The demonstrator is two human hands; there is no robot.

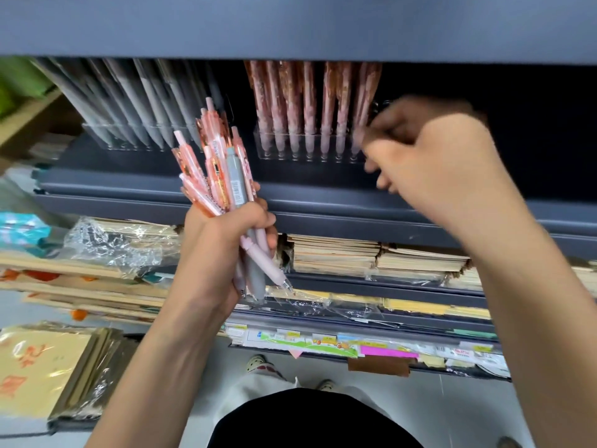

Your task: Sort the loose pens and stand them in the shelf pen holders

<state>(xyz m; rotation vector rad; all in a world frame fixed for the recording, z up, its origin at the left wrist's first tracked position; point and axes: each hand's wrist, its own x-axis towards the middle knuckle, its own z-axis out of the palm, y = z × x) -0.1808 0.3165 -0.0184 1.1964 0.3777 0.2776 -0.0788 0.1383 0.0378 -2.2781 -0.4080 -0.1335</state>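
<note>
Dark top (310, 418): nearest you at the bottom edge, with pale trousers and 2 shoes (256, 363) on the light floor under it.
Left hand (226, 234): raised in front of the shelf ledge, your fingers wrapped tight round the middle of the pen bundle.
Pen bundle (213, 169): fanned upward out of your fist with the tips poking out below it; mostly pink patterned barrels, the exact count is hard to tell.
Grey pen (237, 176): 1 of these stands in the bundle among the pink ones, a barcode sticker on its barrel.
Right hand (429, 156): motion-blurred, at the right end of the pink holder, fingers curled inward; whether you are pinching a pen there cannot be told.
Pink holder (310, 150): clear tray on the dark shelf (161, 185), pink patterned pens (307, 98) standing in it tip down in a row.
Grey holder (129, 139): clear tray further left on the same shelf, packed with grey pens (139, 95) that lean to the left.
Paper stacks (355, 253): wrapped bundles lying flat on the tier below the pens.
Price labels (355, 345): a colourful strip along the lowest shelf front, just above your shoes.
</note>
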